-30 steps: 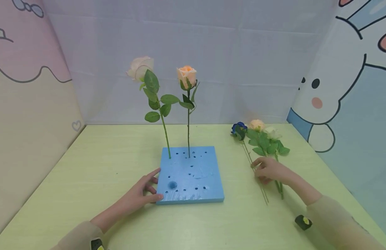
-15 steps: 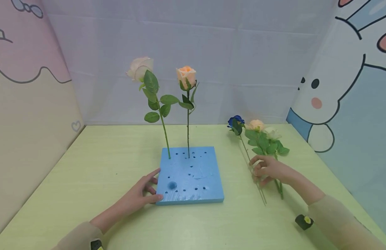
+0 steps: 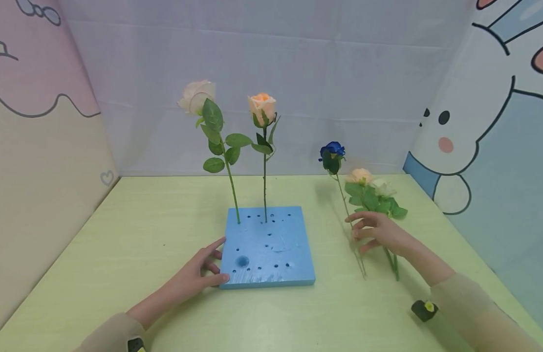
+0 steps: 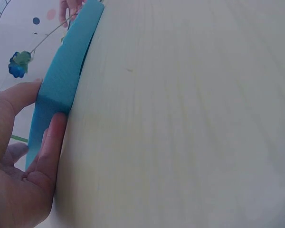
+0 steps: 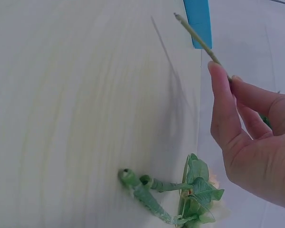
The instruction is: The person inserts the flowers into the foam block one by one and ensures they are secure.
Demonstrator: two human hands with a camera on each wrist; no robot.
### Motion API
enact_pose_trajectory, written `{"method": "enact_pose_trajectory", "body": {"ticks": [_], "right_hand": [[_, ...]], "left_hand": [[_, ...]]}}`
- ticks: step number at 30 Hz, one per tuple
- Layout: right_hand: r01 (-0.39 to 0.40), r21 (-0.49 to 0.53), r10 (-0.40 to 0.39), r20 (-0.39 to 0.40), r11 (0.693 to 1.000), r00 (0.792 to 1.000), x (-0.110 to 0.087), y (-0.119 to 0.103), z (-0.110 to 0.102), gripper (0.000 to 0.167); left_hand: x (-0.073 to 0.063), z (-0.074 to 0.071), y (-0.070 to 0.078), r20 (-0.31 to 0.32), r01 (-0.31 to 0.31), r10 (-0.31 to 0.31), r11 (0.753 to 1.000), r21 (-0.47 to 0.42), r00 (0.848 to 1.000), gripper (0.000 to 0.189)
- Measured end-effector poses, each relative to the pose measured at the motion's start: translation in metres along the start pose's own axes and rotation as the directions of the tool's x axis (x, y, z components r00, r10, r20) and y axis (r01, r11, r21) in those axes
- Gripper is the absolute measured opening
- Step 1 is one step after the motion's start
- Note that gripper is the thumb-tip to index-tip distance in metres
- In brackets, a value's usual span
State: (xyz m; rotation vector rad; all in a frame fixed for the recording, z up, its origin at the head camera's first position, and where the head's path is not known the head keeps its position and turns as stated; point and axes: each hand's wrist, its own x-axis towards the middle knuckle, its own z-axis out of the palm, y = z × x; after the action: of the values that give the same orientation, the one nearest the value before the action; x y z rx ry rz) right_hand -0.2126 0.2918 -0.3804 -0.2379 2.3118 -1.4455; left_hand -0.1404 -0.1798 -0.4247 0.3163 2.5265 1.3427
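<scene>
A blue foam board (image 3: 293, 232) dotted with holes lies mid-table in the head view. A pale pink rose (image 3: 198, 98) leans left in its back row, and a peach rose (image 3: 262, 108) stands upright beside it. My left hand (image 3: 193, 275) rests against the board's left edge, fingers spread, the thumb at the near corner. In the left wrist view the fingers touch the board's side (image 4: 61, 78). My right hand (image 3: 381, 233) pinches the thin stem of a blue rose (image 3: 332, 152), its bloom raised off the table. The stem's bare lower end (image 5: 192, 34) shows in the right wrist view.
Right of the board, a peach rose (image 3: 360, 176) and a cream rose (image 3: 382, 187) lie on the table, their leaves and stems partly behind my right hand. Printed cartoon panels (image 3: 451, 142) and a pale cloth (image 3: 297, 73) enclose the pale wooden table (image 3: 174, 205).
The blue rose has come up off the table, its bloom rising and tilting upright in my right hand, which has moved slightly left. My left hand and the board have stayed put.
</scene>
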Motion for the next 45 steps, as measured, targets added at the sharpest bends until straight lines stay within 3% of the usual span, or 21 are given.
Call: {"method": "enact_pose_trajectory", "body": {"ticks": [15, 24, 30, 39, 45], "right_hand": [[0.122, 0.061, -0.117, -0.08, 0.991, 0.99, 0.018, -0.011, 0.011, 0.046], [0.229, 0.028, -0.227, -0.064, 0.973, 0.972, 0.033, -0.025, 0.026, 0.029], [0.284, 0.025, -0.281, -0.097, 0.958, 0.955, 0.04, -0.04, 0.034, 0.025], [0.376, 0.046, -0.362, -0.184, 0.926, 0.914, 0.051, -0.062, 0.051, 0.027], [0.461, 0.06, -0.438, -0.227, 0.885, 0.87, 0.059, -0.072, 0.064, 0.027]], "left_hand": [[0.0, 0.0, -0.001, 0.009, 0.004, -0.004, 1.0, -0.017, 1.0, 0.089], [-0.001, -0.001, 0.0, 0.007, -0.005, 0.005, 1.0, -0.012, 1.0, 0.088], [0.0, -0.001, -0.001, 0.006, -0.012, 0.012, 1.0, -0.015, 1.0, 0.088], [0.0, 0.0, 0.0, -0.007, 0.006, -0.006, 1.0, -0.008, 1.0, 0.088], [-0.001, 0.0, 0.001, 0.004, 0.005, -0.005, 1.0, -0.003, 1.0, 0.088]]}}
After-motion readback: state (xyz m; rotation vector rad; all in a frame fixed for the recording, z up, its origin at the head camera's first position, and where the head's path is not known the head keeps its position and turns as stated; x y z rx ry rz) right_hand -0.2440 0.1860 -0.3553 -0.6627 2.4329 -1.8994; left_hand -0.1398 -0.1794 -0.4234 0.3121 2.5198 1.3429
